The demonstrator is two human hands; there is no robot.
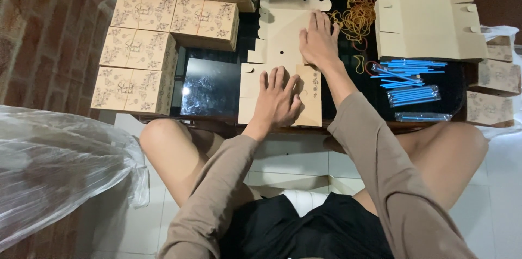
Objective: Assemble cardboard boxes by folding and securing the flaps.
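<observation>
On the far left a crinkled clear plastic bag (49,172) sits below stacked printed kraft boxes (136,52). Mid-table, the left hand (278,98) and right hand (318,38) press flat, fingers spread, on an unfolded cardboard box blank (280,30). Rightward lie tangled rubber bands (359,17) and blue straws (408,76).

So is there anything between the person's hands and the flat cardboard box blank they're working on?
Nothing visible. The left hand lies flat on the near end of the unfolded box blank, and the right hand presses its far part. The rubber bands and blue straws lie off to the right.
</observation>
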